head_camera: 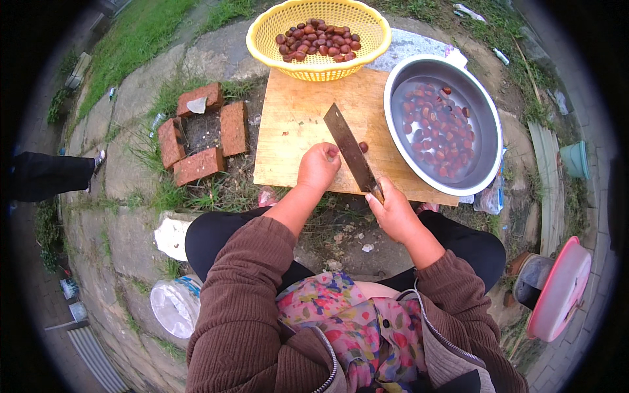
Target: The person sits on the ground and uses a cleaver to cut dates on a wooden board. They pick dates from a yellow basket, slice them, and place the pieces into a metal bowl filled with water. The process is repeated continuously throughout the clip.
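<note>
My right hand (395, 209) grips the handle of a cleaver (348, 145), its broad dark blade slanting up and left over a wooden cutting board (290, 105). Just right of the blade a single chestnut (363, 147) shows on the board. My left hand (319, 166) hovers left of the blade with fingers curled in; whether something small sits between them is hidden. Behind the board is a yellow plastic colander (319, 73) with many brown chestnuts (319, 39). To the right, a metal basin (491, 142) contains chestnuts (437, 132) under cloudy water, several with pale cuts.
Red bricks (199, 166) form a square on the ground at left. A lined bucket (175, 308) stands by my left side. At right are a pink-rimmed basin (560, 290) and a teal bucket (575, 159). Another person's leg (54, 176) shows at far left.
</note>
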Demonstrator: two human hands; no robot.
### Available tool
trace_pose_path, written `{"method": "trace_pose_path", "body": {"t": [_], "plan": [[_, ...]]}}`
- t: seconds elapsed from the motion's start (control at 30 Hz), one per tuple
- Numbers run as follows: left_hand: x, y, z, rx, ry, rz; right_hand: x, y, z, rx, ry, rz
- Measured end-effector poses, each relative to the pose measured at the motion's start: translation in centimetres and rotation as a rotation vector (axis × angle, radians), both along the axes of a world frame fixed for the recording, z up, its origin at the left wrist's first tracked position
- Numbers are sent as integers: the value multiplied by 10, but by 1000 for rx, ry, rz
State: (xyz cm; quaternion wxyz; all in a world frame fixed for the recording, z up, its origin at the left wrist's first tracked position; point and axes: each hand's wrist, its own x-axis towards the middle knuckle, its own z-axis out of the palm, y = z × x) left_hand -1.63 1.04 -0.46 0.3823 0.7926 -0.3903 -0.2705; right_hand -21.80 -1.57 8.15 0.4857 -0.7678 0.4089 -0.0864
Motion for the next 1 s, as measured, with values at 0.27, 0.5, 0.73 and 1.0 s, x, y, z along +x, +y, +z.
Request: {"method": "trace_pose_path", "body": {"t": [0.27,0.5,0.73,1.0], "plan": [[7,-1,15,-56,21,-20,-10,-12,20,69,-18,-172],[-14,-45,28,-134,-141,-164,-41,-4,68,73,-372,-335],[-24,-106,22,134,-60,-466,-51,-19,70,105,-503,-405],[-19,-58,21,170,28,-295,-59,-21,71,184,-485,-388]]}}
